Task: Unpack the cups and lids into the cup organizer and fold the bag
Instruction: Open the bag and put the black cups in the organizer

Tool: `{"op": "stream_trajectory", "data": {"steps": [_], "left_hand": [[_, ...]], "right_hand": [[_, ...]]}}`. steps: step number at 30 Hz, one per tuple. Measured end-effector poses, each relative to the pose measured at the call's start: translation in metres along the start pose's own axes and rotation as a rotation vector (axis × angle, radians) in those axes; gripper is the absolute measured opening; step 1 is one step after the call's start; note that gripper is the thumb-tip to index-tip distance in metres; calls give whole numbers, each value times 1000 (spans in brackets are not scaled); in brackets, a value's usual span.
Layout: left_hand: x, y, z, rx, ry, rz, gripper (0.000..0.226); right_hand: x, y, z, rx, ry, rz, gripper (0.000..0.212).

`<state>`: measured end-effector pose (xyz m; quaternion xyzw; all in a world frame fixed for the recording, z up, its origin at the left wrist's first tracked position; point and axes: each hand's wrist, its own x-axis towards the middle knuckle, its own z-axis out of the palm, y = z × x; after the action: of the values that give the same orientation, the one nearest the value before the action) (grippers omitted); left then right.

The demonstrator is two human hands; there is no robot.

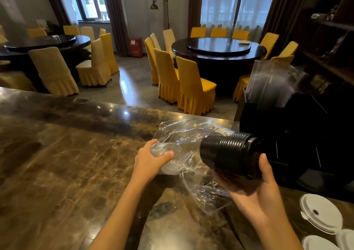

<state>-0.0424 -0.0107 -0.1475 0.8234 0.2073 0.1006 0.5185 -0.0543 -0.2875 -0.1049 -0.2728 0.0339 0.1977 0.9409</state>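
Observation:
A stack of black ribbed lids [230,153] lies sideways in my right hand [256,194], which cups it from below with the thumb up its right side. The stack's left end sits at the mouth of a crumpled clear plastic bag [189,134] on the marble counter. My left hand [151,159] presses down on the bag's closed end, gripping the plastic and something pale inside it. A black cup organizer [293,127] stands at the right; clear cups [270,83] stick out of its top.
The brown marble counter [67,163] stretches left and toward me. White lids [321,213] lie at the bottom right corner. Beyond the counter are round dark tables with yellow-covered chairs [193,88]. Dark shelving [333,39] rises at the right.

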Motion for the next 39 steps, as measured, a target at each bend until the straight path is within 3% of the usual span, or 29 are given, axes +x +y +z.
{"op": "stream_trajectory", "data": {"steps": [4, 6, 9, 11, 14, 16, 18, 20, 23, 24, 26, 28, 31, 32, 34, 36, 39], "left_hand": [[2, -12, -7, 33, 57, 70, 81], [4, -23, -17, -55, 82, 43, 68], [8, -36, -34, -445, 56, -254, 44], [10, -44, -41, -530, 77, -385, 37], [9, -57, -44, -445, 193, -384, 40], [5, -60, -44, -457, 219, -347, 47], [0, -55, -44, -500, 230, -320, 50], [-7, -46, -43, -572, 289, -328, 46], [-31, -36, -33, -760, 482, -478, 33], [-44, -32, -22, -806, 492, -540, 28], [-75, -20, 14, -819, 366, -571, 22], [-100, 4, 51, -717, 183, -464, 20], [-113, 66, 85, -508, -86, -52, 9], [-111, 91, 88, -452, -192, 97, 11], [-103, 136, 97, -394, -364, 328, 44], [-92, 170, 116, -323, -473, 418, 69], [-76, 195, 145, -237, -460, 469, 70]], "right_hand": [[-32, -21, -8, -53, 11, -55, 70], [-48, -33, -7, -56, 19, -97, 60], [-64, -51, -3, -147, 15, -155, 77], [-70, -57, 3, -193, 40, -189, 83], [-71, -59, -1, -130, 114, -247, 46], [-66, -59, -9, -106, 138, -235, 40], [-60, -57, -11, -120, 126, -205, 44], [-54, -57, -16, -147, 115, -191, 65], [-49, -57, -24, -161, 147, -198, 87], [-47, -57, -28, -152, 153, -207, 88], [-44, -57, -34, -114, 179, -224, 75], [-39, -57, -37, -75, 207, -223, 59], [-31, -58, -30, -81, 223, -252, 38], [-28, -59, -26, -105, 225, -272, 34], [-21, -60, -16, -172, 246, -329, 40], [-12, -60, -6, -224, 281, -390, 53], [-1, -62, 5, -235, 313, -448, 53]]}}
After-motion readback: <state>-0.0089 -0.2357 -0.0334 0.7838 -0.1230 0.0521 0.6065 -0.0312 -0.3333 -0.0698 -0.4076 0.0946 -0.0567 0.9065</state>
